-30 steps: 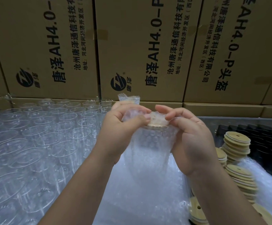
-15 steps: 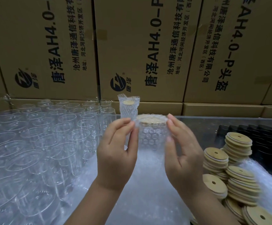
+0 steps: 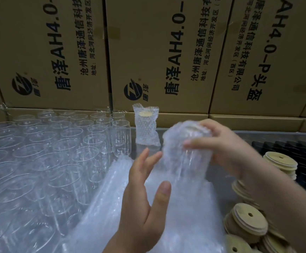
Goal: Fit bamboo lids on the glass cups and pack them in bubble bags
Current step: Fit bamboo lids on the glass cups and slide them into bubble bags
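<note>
Right hand (image 3: 227,145) grips the bagged cup (image 3: 187,148) near its lid; left hand (image 3: 144,203), fingers spread loose, hovers just beside that cup, holding nothing

Facing me: a wall of stacked cardboard cartons (image 3: 48,52), brown, their sides printed in black Chinese characters with "AH4.0-P" running sideways. A round black logo (image 3: 133,91) sits low on the middle carton (image 3: 157,42). There is a patch of brown tape (image 3: 110,32) at the seam to its left. Beneath is a lower row of cartons (image 3: 249,120), only their top edges showing. Grey glossy tabletop (image 3: 276,136) with dull reflections. Black ridged tray (image 3: 304,154) far right. Light dim, even, warm.
</note>
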